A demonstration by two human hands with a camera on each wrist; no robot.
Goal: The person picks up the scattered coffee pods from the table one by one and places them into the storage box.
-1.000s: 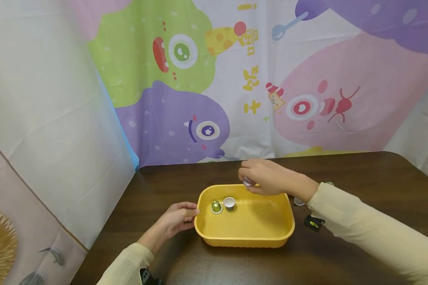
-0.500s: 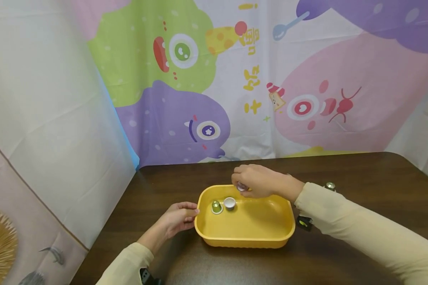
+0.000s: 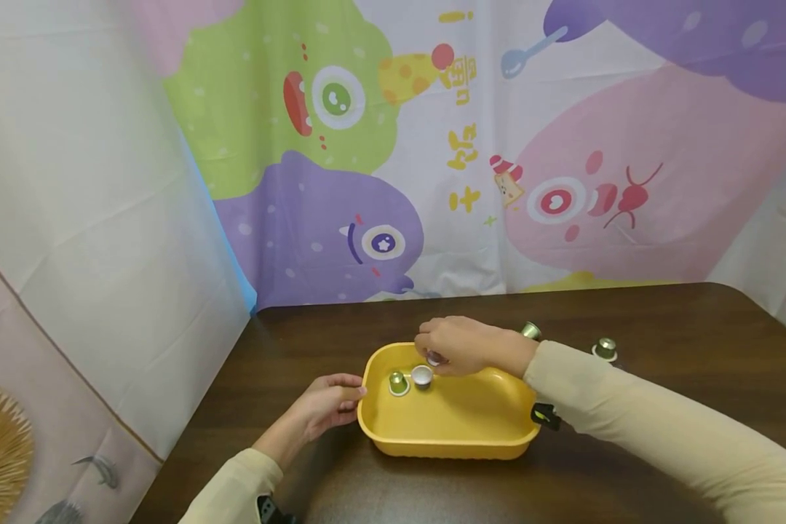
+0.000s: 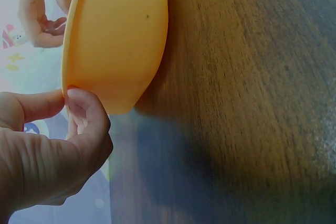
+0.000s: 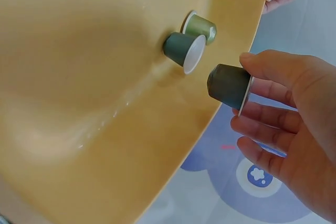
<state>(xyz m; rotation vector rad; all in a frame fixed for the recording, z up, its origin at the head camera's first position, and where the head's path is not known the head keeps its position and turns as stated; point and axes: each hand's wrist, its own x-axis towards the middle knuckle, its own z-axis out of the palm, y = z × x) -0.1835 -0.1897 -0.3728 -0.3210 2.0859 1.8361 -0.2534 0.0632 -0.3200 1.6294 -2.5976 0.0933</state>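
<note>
My left hand (image 3: 327,404) pinches the left rim of a yellow plastic tub (image 3: 458,407) between thumb and curled forefinger. Over the tub's far side, my right hand (image 3: 461,343) holds a dark green coffee capsule (image 5: 228,86) by its rim, thumb on one side and fingertips on the other. Two more capsules lie inside at the left: a light green capsule (image 3: 398,382) stands on its white lid, and a dark green capsule (image 5: 178,48) beside it shows its pale lid. The held capsule is mostly covered by fingers in the head view.
On the dark wooden table (image 3: 301,335), a green capsule (image 3: 530,330) sits behind the right wrist, partly hidden. Another green capsule (image 3: 605,348) stands farther right, beyond the sleeve. A printed cartoon curtain (image 3: 471,240) hangs behind the table's far edge.
My right hand has moved left and toward me with the capsule, coming in over the tub near the two others. Capsules behind the right arm have come into view. The left hand stays put.
</note>
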